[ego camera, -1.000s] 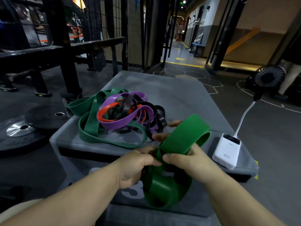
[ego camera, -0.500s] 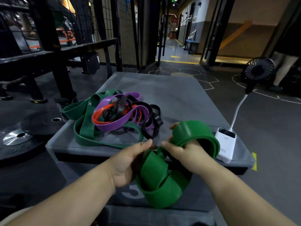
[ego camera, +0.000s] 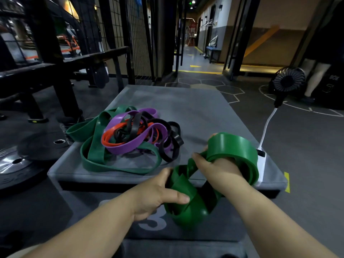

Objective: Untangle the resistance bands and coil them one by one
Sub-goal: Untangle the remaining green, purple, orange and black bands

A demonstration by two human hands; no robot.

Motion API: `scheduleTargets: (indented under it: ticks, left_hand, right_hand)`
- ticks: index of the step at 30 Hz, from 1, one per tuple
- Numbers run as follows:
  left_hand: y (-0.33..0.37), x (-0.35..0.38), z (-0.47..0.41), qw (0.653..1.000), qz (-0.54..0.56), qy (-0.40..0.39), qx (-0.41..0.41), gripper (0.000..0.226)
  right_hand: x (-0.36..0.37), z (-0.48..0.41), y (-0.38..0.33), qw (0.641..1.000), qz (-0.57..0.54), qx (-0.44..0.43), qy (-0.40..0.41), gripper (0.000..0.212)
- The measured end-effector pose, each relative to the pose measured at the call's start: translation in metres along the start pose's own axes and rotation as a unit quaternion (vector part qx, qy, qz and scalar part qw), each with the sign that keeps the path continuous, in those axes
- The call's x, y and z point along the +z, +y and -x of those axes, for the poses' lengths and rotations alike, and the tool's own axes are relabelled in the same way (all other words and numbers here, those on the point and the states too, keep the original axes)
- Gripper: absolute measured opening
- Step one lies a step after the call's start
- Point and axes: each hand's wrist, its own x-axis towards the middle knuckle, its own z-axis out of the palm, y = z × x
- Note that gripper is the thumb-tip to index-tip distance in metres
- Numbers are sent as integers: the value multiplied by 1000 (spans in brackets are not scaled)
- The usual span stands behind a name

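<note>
Here the green band (ego camera: 232, 146) wraps both hands, left hand (ego camera: 158, 194) and right hand (ego camera: 216, 168).

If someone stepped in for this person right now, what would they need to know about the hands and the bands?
Left hand: grips the loose lower folds of the wide green band, in front of the grey box.
Right hand: fingers curled inside the same band's upper loops, which wrap around it.
On the box's left part: a tangled pile of a darker green band, a purple band, an orange band and black bands.
Done: the wide green band is out of the pile and partly coiled.
Left: finish that coil, then free and coil the others one by one.
</note>
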Motion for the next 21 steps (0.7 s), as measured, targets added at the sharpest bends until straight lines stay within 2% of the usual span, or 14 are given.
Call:
scheduleTargets:
  ticks: [3,8,12,16,21]
  left_hand:
    - [-3,2,0,999,30,14,-2,60]
    - [0,7,-2,974,197,106,24,39]
    - [0,10,-4,970,199,129,56,62]
    - [-3,7,-2,978,191,57,59,65]
    - [0,11,3,968,238,-40,62,65]
  right_hand:
    - [-5,-3,-1,998,-53,2,28,34]
    - [-7,-6,2,987,-141,-13,74,26]
    - [-6,-7,3,978,-184,-3,95,29]
    - [-10,-14,7,967,-229,32,106,26]
    - [-20,-21,10,931,-335,76,119,45]
